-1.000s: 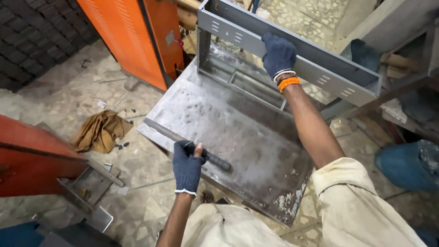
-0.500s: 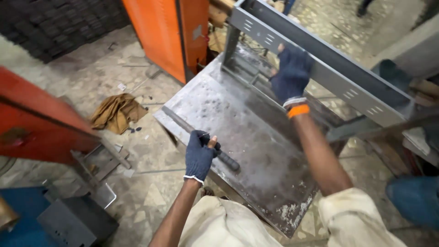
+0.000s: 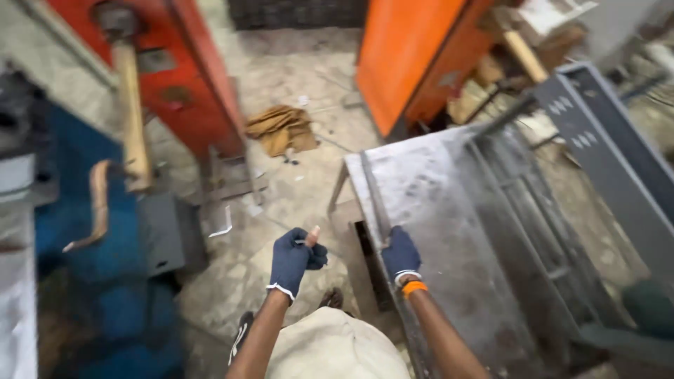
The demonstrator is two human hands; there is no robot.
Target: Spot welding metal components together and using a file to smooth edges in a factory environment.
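Concrete workshop floor (image 3: 295,189); one grey metal sheet (image 3: 449,231); right hand (image 3: 401,254) grips its edge; left hand (image 3: 293,260) fisted, empty.

Dark blue gloves with white cuffs, orange wristband (image 3: 414,286), beige shirt (image 3: 330,347).

A single head-worn camera looks steeply down from above the person's chest, close to both gloved hands. It faces forward over the floor (image 3: 295,189) toward 12 o'clock; the grey metal surface (image 3: 449,231) runs from 6 toward 2 o'clock. Edges are blurred, perhaps through head motion. No second view shares the scene.
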